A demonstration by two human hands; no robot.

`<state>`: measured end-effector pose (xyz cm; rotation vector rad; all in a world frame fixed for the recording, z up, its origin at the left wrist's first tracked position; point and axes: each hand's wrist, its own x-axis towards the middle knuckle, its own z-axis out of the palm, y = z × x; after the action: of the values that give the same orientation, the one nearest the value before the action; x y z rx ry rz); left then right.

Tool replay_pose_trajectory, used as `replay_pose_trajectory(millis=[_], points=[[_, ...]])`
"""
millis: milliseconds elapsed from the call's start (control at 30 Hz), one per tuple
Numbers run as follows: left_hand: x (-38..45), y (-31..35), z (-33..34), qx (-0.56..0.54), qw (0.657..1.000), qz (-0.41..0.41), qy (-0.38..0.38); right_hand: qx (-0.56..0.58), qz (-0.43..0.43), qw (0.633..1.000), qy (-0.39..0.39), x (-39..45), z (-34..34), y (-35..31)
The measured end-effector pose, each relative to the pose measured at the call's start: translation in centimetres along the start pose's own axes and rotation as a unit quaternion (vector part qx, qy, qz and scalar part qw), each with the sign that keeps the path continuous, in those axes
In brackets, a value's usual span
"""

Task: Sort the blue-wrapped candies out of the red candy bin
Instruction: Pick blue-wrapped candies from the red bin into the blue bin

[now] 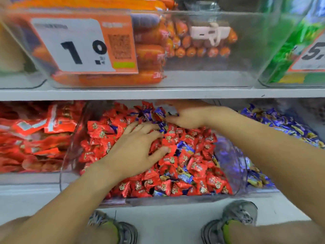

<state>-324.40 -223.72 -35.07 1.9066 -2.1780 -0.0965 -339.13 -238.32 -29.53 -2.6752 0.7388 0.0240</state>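
Mid-sort. Blue-wrapped candies [185, 147] still scattered through the red candy bin [233, 166], with a cluster at the back. Left hand [135, 148] lies flat with fingers spread on the red pile; right hand [186, 115] curls around the back cluster, grip blurred. Blue bin [281, 124] right, partly cut off.

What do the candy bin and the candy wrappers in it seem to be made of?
Candy bin: clear, glossy, likely rigid plastic; candies show through its curved wall. Red wrappers and blue wrappers: thin, shiny, creased film, probably plastic or foil, printed; glints and crimped ends suggest it.
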Motion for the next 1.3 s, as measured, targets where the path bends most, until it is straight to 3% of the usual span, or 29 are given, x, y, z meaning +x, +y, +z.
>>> replay_pose_trajectory(millis=[67,167,333,467,633,800,867,1000,1200,1300], points=[[-0.1,0.2,-0.4,-0.037,0.999,-0.025,0.02,0.024,0.028,0.999,-0.027,2.1,0.8,-0.6],[0.0,0.2,-0.3,-0.059,0.995,-0.07,0.045,0.026,-0.009,0.999,-0.033,4.9,2.3,-1.7],[0.2,0.0,0.0,-0.1,0.978,-0.13,0.126,-0.04,-0.012,0.997,-0.06,5.3,2.9,-0.4],[0.6,0.2,-0.6,-0.119,0.972,-0.163,0.123,-0.008,0.014,0.999,-0.044,3.4,2.1,1.0],[1.5,-0.3,-1.2,-0.097,0.981,-0.165,0.044,0.082,0.016,0.996,-0.033,-0.2,0.3,1.5],[2.5,0.0,-2.1,-0.085,0.99,-0.096,-0.067,0.191,0.027,0.975,-0.107,-3.0,-0.6,1.6],[2.9,0.2,-2.4,-0.113,0.986,-0.085,-0.09,0.186,0.045,0.973,-0.128,-3.8,-0.4,1.9],[3.3,0.4,-2.7,-0.128,0.986,-0.053,-0.096,0.095,0.025,0.994,-0.056,-5.3,-0.6,1.9],[4.2,0.9,-2.9,-0.122,0.985,-0.065,-0.099,0.176,0.023,0.984,0.01,-6.6,-0.9,1.6],[4.6,0.8,-2.9,-0.074,0.986,-0.064,-0.134,0.137,0.036,0.99,0.011,-6.4,-0.6,1.3]])
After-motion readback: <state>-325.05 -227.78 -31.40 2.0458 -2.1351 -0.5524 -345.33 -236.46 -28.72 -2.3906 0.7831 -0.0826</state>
